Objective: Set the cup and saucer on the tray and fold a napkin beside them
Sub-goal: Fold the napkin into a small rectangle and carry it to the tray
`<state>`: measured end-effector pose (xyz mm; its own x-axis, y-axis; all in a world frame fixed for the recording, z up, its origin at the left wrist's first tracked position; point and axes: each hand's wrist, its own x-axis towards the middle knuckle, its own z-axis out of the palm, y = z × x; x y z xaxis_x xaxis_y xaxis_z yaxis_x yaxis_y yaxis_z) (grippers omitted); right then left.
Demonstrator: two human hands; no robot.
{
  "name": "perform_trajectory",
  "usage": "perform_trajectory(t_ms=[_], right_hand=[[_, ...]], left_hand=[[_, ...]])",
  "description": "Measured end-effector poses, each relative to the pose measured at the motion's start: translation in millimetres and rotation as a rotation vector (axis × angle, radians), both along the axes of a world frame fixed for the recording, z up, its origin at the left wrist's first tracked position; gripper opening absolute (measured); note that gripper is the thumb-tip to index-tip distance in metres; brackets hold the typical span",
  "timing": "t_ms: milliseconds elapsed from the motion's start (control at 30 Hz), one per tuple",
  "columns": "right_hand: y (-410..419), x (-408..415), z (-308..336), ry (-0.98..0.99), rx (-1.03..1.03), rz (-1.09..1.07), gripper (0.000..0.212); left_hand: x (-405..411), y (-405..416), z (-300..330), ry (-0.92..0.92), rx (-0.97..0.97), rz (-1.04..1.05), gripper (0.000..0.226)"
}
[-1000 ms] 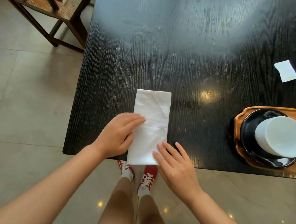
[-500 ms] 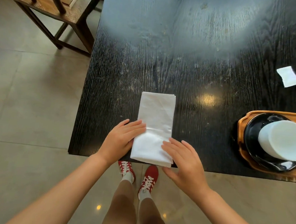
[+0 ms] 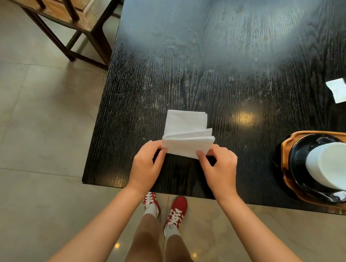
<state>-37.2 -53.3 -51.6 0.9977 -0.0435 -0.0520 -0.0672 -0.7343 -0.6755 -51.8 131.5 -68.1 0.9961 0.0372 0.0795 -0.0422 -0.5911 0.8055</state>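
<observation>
Pinching the near end of a white napkin [image 3: 185, 135], the left hand [image 3: 145, 165] and right hand [image 3: 219, 168] lift it over the table [image 3: 242, 78]. Loose layers could fan apart if either pinch slips. Right, a cup [image 3: 333, 164] on its saucer [image 3: 297, 158] fills the tray [image 3: 286, 156]; nothing lies between.

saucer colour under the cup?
Glossy black saucer, under the white cup, on the wooden tray. Head view, far right.
</observation>
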Motion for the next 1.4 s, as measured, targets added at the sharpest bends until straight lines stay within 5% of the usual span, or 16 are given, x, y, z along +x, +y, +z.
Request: perform_trajectory(t_ms=[200,633,800,933,1000,1100,1400], right_hand=[[18,16,1,0.027,0.083,-0.17,0.022],[21,34,-11,-0.077,-0.167,-0.154,0.031],[19,42,-10,-0.185,-0.294,-0.066,0.031],[22,52,-11,-0.182,-0.407,-0.101,0.035],[25,57,-13,-0.195,-0.537,0.106,0.054],[24,63,-20,-0.12,-0.548,0.366,0.055],[4,70,-28,-0.052,-0.636,0.514,0.06]], left_hand=[[15,-18,2,0.044,0.065,0.275,0.011],[32,-25,3,0.097,0.278,0.305,0.014],[46,-20,0,0.051,0.518,0.049,0.058],[61,-21,-11,0.124,0.653,-0.198,0.059],[64,-21,-17,0.15,0.705,-0.211,0.059],[63,-20,-23,0.134,0.758,-0.204,0.059],[68,-12,-23,0.128,0.744,-0.276,0.062]])
